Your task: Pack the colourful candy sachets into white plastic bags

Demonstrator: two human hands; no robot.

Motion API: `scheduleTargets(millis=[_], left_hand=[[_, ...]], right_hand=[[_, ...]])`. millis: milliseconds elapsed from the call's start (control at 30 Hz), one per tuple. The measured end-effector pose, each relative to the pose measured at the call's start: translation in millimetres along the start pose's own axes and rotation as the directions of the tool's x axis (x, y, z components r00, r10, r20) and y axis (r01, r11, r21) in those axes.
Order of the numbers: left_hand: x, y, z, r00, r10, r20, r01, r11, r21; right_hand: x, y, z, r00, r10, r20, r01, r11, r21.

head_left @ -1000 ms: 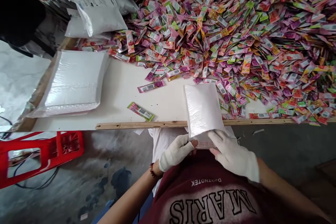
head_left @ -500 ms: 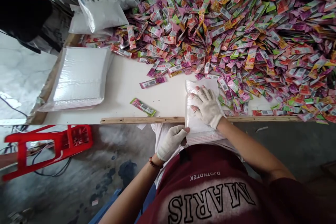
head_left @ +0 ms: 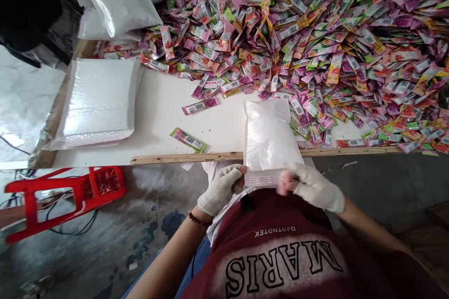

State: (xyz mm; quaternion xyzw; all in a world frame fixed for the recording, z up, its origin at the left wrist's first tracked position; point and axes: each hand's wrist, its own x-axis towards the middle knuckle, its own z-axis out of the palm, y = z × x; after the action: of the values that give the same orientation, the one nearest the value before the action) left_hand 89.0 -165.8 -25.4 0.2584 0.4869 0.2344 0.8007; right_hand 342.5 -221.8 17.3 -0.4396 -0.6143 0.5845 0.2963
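A puffed white mailer bag (head_left: 269,135) lies across the table's front edge, its flap end with reddish lines hanging toward my body. My left hand (head_left: 221,189), in a pale glove with bare fingertips, pinches the left corner of that flap end. At the right side of the flap is my right hand (head_left: 310,187), gloved the same way; its fingers are closed on the flap edge and slightly blurred. To the left of the bag lie a green-and-pink sachet (head_left: 188,140) and a purple sachet (head_left: 200,106).
A large heap of colourful sachets (head_left: 315,46) covers the table's back and right. A stack of flat white mailers (head_left: 100,98) sits at left, with filled, labelled mailers (head_left: 119,0) behind it. Below the table at left is a red plastic stool (head_left: 77,196).
My right hand has left the bag's upper face, where it lay flat, and come down to the flap's right side. The left hand stays at the left corner.
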Motion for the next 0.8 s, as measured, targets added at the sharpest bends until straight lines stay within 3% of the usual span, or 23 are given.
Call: scheduleTargets(millis=[33,100,167,233,367,467,533,633,700,767,800], left_hand=[[-1,1,-2,1.000,0.013,-0.024,-0.012,0.999,0.030],[-1,2,-4,0.999,0.017,-0.033,-0.014,0.998,0.063],[0,0,0,1.000,0.011,0.006,-0.011,0.998,0.057],[0,-1,10,0.997,0.014,0.080,-0.018,0.998,0.053],[-2,2,31,0.985,0.048,0.164,-0.062,0.995,0.082],[-5,7,33,0.992,0.082,0.097,-0.090,0.993,0.082],[-6,9,26,0.996,0.086,0.019,-0.088,0.993,0.082],[-8,7,7,0.994,0.100,-0.046,-0.092,0.983,0.156],[-9,5,-9,0.984,0.171,-0.042,-0.148,0.933,0.329],[-11,5,-25,0.935,0.351,-0.037,-0.262,0.760,0.595],[-11,5,-32,0.872,0.489,-0.021,-0.322,0.605,0.728]], right_hand=[[-16,0,-16,0.994,0.098,-0.045,-0.097,0.995,0.005],[-44,1,-42,0.945,0.209,-0.253,-0.242,0.964,-0.109],[-55,1,-51,0.910,0.149,-0.387,-0.264,0.928,-0.264],[-42,-1,-38,0.937,0.006,-0.350,-0.145,0.916,-0.373],[16,-8,20,0.962,-0.188,-0.200,0.087,0.901,-0.425],[35,-13,39,0.966,-0.196,-0.167,0.155,0.961,-0.230],[21,-12,25,0.979,-0.135,-0.156,0.135,0.991,-0.010],[-29,2,-27,0.970,0.128,-0.206,-0.108,0.989,0.105],[-69,15,-66,0.888,0.382,-0.256,-0.413,0.908,-0.075],[-99,26,-95,0.731,0.531,-0.429,-0.681,0.603,-0.414],[-106,30,-102,0.706,0.493,-0.508,-0.707,0.447,-0.548]])
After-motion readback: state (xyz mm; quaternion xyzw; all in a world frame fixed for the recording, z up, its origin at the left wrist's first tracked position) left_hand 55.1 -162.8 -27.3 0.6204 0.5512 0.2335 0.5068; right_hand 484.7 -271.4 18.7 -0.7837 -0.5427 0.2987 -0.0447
